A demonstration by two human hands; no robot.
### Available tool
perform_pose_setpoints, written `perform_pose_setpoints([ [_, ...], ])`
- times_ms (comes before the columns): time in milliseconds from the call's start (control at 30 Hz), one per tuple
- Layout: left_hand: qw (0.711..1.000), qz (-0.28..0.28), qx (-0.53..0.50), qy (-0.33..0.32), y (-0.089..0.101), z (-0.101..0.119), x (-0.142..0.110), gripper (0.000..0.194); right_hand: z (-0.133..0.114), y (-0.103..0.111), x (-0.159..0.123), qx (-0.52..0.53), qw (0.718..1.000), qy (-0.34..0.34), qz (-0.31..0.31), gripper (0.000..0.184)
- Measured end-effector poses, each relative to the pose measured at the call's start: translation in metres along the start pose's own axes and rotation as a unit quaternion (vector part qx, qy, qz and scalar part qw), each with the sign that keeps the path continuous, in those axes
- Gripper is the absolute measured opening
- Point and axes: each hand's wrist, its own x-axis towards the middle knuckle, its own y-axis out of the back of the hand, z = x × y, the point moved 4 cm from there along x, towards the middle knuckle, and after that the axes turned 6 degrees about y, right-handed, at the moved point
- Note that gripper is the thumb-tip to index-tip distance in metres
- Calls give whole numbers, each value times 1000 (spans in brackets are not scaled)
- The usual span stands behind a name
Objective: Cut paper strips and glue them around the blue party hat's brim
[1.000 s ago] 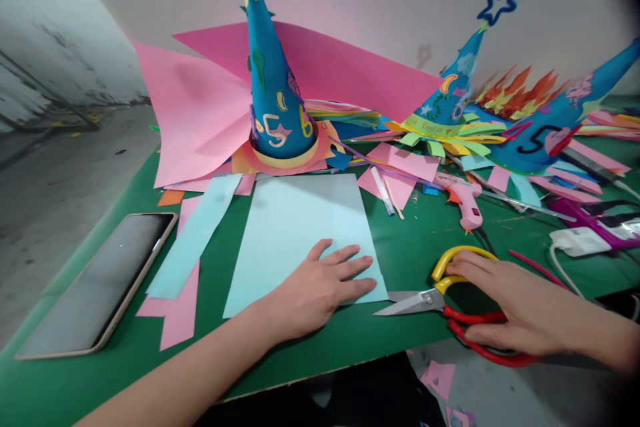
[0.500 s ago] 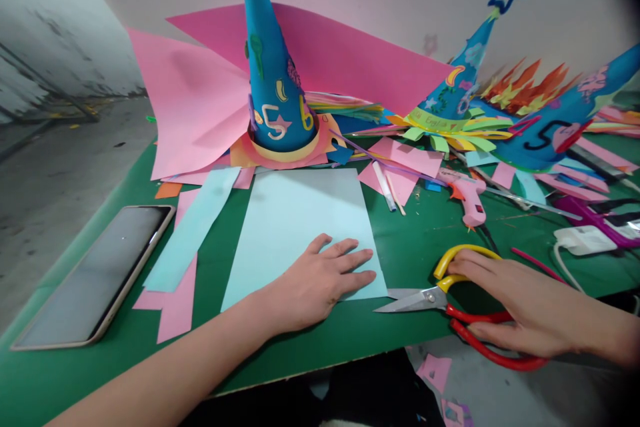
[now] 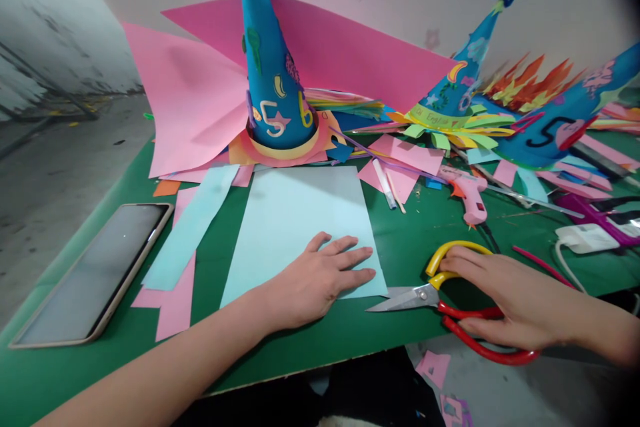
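Observation:
My left hand (image 3: 320,277) lies flat with fingers spread on a light blue sheet of paper (image 3: 305,213), over its lower right part. In my right hand (image 3: 515,290) is a pair of scissors (image 3: 417,297) with yellow and red handles, my fingers and thumb through the loops. The scissor blades are parted and point left; the upper blade meets the sheet's lower right corner, and whether the paper lies between the blades I cannot tell. The sheet lies flat on the green table (image 3: 280,357).
A phone (image 3: 95,277) lies at the left beside light blue strips (image 3: 193,230) and pink strips (image 3: 175,313). Blue cone hats (image 3: 280,93) stand at the back before pink sheets (image 3: 195,100). A pink glue gun (image 3: 470,197) and a white plug (image 3: 585,239) are at the right.
My right hand and the scissors have shifted slightly left, so the blades reach further along the sheet's lower right corner. My left hand stays in place on the paper.

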Motion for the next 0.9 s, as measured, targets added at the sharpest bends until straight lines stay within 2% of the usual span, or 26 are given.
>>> perform_pose_setpoints([
  [200, 1000, -21, -13, 3, 4, 0, 1, 53, -3, 1, 5, 10, 1000, 5, 6, 45],
  [500, 999, -29, 35, -8, 7, -7, 5, 42, -10, 1, 14, -15, 1000, 13, -23, 44],
  [633, 999, -38, 14, -9, 5, -11, 5, 42, -13, 2, 15, -17, 999, 17, -30, 42],
  [900, 998, -54, -17, -11, 4, -14, 6, 42, -14, -3, 12, -9, 1000, 16, -7, 41],
])
